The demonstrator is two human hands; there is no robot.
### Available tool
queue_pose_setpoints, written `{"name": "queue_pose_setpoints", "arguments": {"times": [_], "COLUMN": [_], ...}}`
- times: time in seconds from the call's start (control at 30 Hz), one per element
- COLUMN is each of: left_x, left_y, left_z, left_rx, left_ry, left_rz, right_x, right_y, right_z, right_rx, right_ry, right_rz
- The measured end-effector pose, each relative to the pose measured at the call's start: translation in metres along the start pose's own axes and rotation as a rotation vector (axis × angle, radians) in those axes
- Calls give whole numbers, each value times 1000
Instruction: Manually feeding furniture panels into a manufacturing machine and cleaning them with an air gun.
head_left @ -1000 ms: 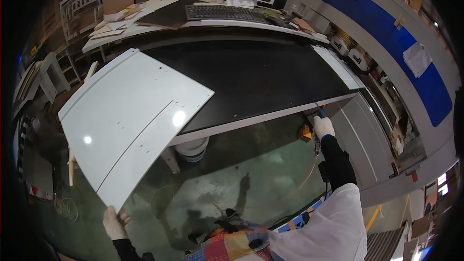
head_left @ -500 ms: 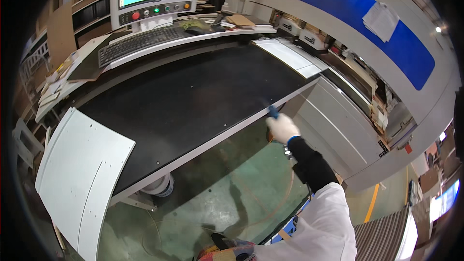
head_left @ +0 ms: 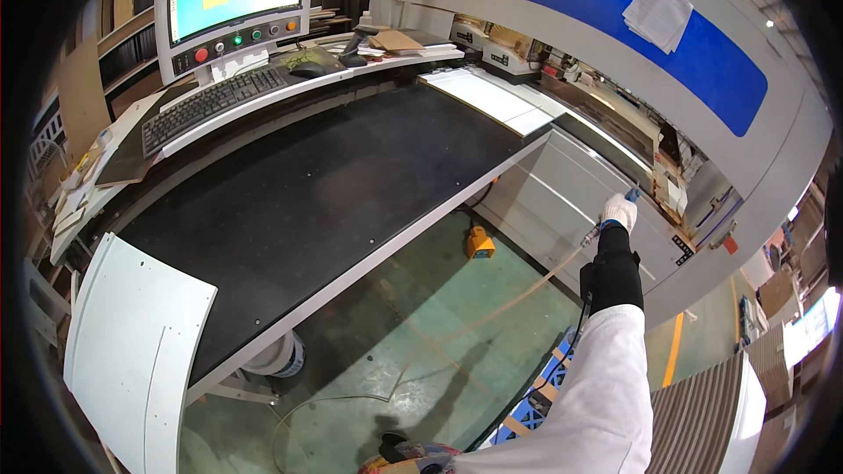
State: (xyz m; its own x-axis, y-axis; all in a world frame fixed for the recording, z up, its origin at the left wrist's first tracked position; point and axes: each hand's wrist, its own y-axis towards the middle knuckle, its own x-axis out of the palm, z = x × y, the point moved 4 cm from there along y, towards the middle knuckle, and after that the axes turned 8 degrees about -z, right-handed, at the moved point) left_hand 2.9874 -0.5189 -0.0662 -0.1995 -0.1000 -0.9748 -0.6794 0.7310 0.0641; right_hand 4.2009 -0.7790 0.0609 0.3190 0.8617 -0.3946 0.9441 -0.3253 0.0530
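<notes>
Right hand (head_left: 618,211), white glove, is wrapped round a blue tool (head_left: 633,195), looks like an air gun, up by the machine (head_left: 575,180). Fingers together on it as far as I can see; trigger hidden, so can't tell if it's squeezed. Left hand is out of view, can't tell what it holds.

White panel (head_left: 132,325) lies over the left end of the black table (head_left: 325,184), with a good part past the near edge. Main risk: if nothing steadies that overhang, a bump could tip it off and chip a corner.

Second: hose (head_left: 560,267) drops from the tool toward the floor (head_left: 544,316); a foot could snag it and yank the tool into the machine. Yellow pedal (head_left: 479,243) sits on the floor too, so a stray step could press it. Air blast could also throw grit onto the white boards (head_left: 483,98) at the table's right end.
</notes>
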Motion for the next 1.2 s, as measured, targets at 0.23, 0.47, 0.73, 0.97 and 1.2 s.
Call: {"name": "queue_pose_setpoints", "arguments": {"times": [0.23, 0.47, 0.73, 0.97, 1.2], "left_x": [55, 1, -4, -6, -13], "left_y": [17, -7, -27, -18, -6], "left_z": [-8, 28, 26, 24, -16], "left_rx": [137, 363, -65, -37, 450], "left_ry": [-558, -158, -1025, -924, 97], "left_rz": [-31, 84, -296, -324, -55], "right_x": [14, 59, 27, 50, 59], "right_y": [-73, -354, -465, -312, -397], "right_z": [-34, -81, 116, 281, 261], "right_rx": [-261, -471, -806, -201, -127], "right_ry": [-249, -304, -1304, -1155, -1141], "right_rz": [-54, -1286, -1686, -1062, -1405]}}
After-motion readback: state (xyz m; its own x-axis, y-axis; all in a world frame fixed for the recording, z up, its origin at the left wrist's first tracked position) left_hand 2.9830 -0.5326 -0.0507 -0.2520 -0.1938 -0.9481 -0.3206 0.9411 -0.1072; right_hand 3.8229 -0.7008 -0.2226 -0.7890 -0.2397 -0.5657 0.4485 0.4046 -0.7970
